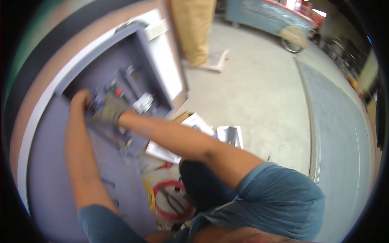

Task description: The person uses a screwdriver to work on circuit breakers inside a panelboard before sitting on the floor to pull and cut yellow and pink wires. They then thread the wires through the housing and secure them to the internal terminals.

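My left hand [82,98], bare, reaches into the recess of a grey metal cabinet [150,60]. Its fingers are curled, and what they hold is hidden. Close beside it is my right hand [111,109] in a dark grey work glove, its fingers bent round something blurred that I cannot name. Small blue and dark parts show between and just beyond the hands. A red part [118,91] sits just above the glove. To the right of the glove lies a shiny silver packet [144,102], inside the recess.
White boxes [198,123] and a dark flat item [231,135] lie on the floor beside the cabinet. Nearer me are a red-handled tool [165,166], a pink ring [162,212] around tools and a yellow loop [150,194]. A wheeled cart [259,18] and grey sheet [336,121] stand farther right.
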`<control>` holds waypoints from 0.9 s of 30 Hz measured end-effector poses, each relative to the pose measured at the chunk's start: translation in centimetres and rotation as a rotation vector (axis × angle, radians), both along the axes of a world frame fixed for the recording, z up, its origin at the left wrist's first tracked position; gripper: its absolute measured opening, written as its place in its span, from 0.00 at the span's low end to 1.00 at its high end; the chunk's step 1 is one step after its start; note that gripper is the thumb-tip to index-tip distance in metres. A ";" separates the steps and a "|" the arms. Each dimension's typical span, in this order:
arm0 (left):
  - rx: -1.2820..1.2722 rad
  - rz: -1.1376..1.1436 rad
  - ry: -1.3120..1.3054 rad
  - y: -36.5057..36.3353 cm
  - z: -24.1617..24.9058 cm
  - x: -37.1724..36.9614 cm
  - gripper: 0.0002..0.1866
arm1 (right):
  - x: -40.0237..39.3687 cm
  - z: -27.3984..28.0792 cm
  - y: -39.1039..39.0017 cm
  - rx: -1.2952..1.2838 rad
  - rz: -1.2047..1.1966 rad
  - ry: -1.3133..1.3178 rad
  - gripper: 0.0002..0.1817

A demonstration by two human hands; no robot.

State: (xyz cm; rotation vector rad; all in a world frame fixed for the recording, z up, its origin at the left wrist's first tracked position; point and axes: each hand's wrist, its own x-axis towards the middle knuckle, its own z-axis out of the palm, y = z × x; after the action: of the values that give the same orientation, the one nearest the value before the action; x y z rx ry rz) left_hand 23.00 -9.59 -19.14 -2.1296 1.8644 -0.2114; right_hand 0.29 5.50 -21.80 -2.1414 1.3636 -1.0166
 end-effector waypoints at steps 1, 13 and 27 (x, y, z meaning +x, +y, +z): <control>0.040 0.039 -0.029 -0.2 0.1 -0.4 0.12 | -0.7 1.2 1.6 0.122 0.078 -0.074 0.30; 0.132 0.069 -0.094 -4.6 -2.5 3.8 0.15 | 4.4 -3.3 0.6 -0.276 0.103 -0.079 0.11; -0.115 0.008 0.166 2.4 0.4 -1.4 0.15 | 3.2 -1.6 3.2 -0.467 0.162 0.110 0.13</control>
State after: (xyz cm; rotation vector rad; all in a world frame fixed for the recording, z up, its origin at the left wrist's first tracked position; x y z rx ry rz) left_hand 21.63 -7.24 -18.74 -2.2944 1.9792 -0.1474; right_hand 3.54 8.74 -23.41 -2.6289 1.0483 -1.2636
